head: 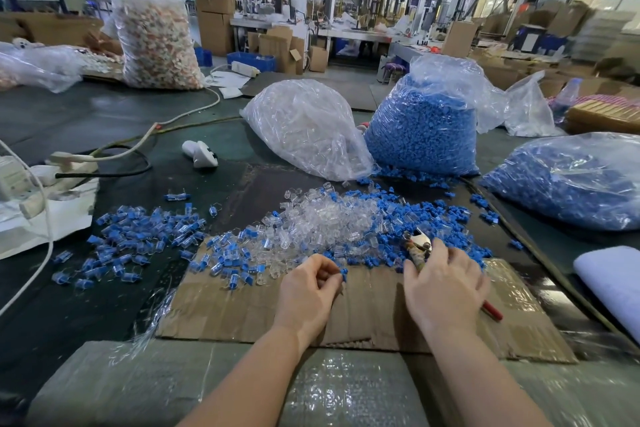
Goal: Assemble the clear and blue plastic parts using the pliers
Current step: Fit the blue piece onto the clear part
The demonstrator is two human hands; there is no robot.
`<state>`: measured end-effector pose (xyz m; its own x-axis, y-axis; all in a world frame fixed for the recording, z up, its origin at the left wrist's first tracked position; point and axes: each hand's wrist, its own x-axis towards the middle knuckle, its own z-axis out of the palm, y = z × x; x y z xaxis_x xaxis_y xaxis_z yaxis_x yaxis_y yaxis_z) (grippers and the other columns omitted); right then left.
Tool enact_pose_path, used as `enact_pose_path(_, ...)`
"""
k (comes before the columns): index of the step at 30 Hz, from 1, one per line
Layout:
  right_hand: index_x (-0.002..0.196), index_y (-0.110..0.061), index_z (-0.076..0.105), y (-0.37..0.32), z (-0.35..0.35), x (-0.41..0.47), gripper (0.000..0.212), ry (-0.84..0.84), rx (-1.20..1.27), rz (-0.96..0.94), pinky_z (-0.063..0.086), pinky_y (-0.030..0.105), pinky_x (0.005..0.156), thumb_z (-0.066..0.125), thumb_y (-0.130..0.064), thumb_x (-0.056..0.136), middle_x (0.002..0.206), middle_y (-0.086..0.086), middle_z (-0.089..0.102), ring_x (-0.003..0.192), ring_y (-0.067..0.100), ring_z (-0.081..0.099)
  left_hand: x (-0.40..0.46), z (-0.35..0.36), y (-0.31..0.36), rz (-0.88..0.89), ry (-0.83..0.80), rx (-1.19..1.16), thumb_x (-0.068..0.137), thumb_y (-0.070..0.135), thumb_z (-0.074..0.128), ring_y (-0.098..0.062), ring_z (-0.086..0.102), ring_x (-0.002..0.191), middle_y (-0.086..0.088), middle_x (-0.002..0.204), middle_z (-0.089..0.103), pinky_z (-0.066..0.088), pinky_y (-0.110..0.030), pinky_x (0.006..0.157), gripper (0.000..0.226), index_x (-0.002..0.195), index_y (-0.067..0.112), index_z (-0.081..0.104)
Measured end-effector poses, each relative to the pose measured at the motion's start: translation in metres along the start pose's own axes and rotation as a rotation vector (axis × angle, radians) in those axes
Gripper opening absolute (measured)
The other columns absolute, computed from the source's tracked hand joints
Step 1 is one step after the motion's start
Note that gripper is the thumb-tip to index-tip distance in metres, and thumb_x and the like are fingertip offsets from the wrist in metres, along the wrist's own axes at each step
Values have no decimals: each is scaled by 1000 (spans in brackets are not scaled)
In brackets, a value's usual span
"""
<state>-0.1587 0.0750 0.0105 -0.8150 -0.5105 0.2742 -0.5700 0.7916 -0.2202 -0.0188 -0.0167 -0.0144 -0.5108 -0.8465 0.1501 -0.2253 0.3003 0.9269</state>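
Pliers (420,248) sit in your right hand (445,282), fingers curled round the handles; the metal nose pokes out past your fingertips over the edge of the loose parts, and a red handle end shows below your palm on the cardboard sheet (374,308). Whether the nose is parted or closed you cannot tell from this angle. Your left hand (308,291) pinches a small blue part (343,274) between thumb and fingertips, just above the cardboard's bare stretch.

Straight ahead of both hands lies a heap of clear parts (322,222), with loose blue parts (415,215) spread to its right and along its near edge. To your left, a scatter of joined clear-and-blue pieces (138,236) covers the dark table (86,121) and the cardboard's left corner.

Behind the heaps stand 2 plastic bags side by side and touching: a bag of clear parts (308,128) leaning on the left, a bag of blue parts (422,128) upright on the right. Another blue-filled bag (568,180) lies at your far right, near a pale folded cloth (613,274).

A white power strip (20,184) with cables rests at your far left. No brand, label or writing is legible on anything near you.
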Motion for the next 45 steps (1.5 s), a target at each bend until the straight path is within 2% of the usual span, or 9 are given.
enact_pose_path(4, 146, -17, 16, 14, -3, 10, 77, -288, -146, 111, 21, 54, 109, 31, -66, 88, 148, 12, 30, 134, 31, 30, -1, -1, 1, 5, -2, 22, 86, 9, 63, 0, 53, 66, 7, 74, 60, 41, -4, 61, 20, 76, 26, 58)
enact_pose_path(9, 128, -14, 38, 16, -8, 12, 54, -270, -165, 61, 37, 45, 95, 42, -53, 91, 130, 11, 46, 120, 29, 43, -1, -1, 1, 1, -2, 42, 86, 10, 63, 0, 53, 68, 7, 75, 60, 40, -4, 62, 20, 77, 27, 58)
enact_pose_path(16, 104, -14, 46, 12, -22, 7, 31, -211, -31, -5, 40, 38, 89, 45, -43, 92, 115, 10, 48, 110, 27, 44, 1, -1, 3, -17, 4, 45, 86, 10, 63, 0, 52, 68, 7, 76, 60, 40, -4, 61, 17, 79, 25, 58)
enact_pose_path(20, 99, -20, 48, 2, -32, -4, 23, -220, 203, -192, 44, 27, 78, 43, -42, 94, 97, -1, 52, 90, 15, 50, 7, -4, 7, -86, 4, -110, 86, 8, 63, -7, 56, 71, -3, 81, 63, 44, -7, 61, 9, 85, 17, 61)
enact_pose_path(24, 75, -21, 47, -14, -44, -16, 21, -501, 505, -240, 30, 23, 53, 48, -31, 93, 72, -5, 48, 61, 8, 45, 14, -9, 13, -206, 19, -318, 87, 9, 62, -12, 62, 71, -7, 83, 68, 49, -13, 57, 5, 88, 13, 64)
enact_pose_path(31, 74, -16, 50, -20, -54, -22, 17, -850, 715, -142, 34, 25, 56, 50, -23, 90, 69, 3, 47, 61, 17, 45, 21, -14, 17, -335, -20, -498, 88, 6, 60, -16, 66, 62, -13, 80, 68, 50, -22, 51, 4, 88, 7, 63)
enact_pose_path(34, 84, -11, 54, -18, -56, -19, 2, -937, 770, -87, 37, 20, 49, 53, -12, 83, 74, 8, 52, 57, 15, 50, 25, -18, 17, -342, -7, -451, 88, 6, 59, -18, 65, 64, -15, 84, 68, 50, -24, 51, 6, 87, 8, 64)
enact_pose_path(40, 85, -12, 51, -18, -55, -17, 13, -1028, 759, -80, 35, 16, 45, 47, -2, 79, 74, 5, 49, 52, 9, 47, 30, -20, 18, -400, -3, -425, 89, 6, 59, -15, 57, 53, -14, 77, 65, 45, -30, 48, 5, 88, 6, 64)
enact_pose_path(45, 83, -9, 51, -22, -56, -17, 14, -1049, 794, -135, 38, 33, 66, 43, 2, 79, 82, 12, 52, 73, 22, 50, 32, -22, 20, -434, 34, -468, 89, 4, 58, -12, 52, 46, -8, 66, 59, 42, -26, 41, 8, 83, 6, 64)
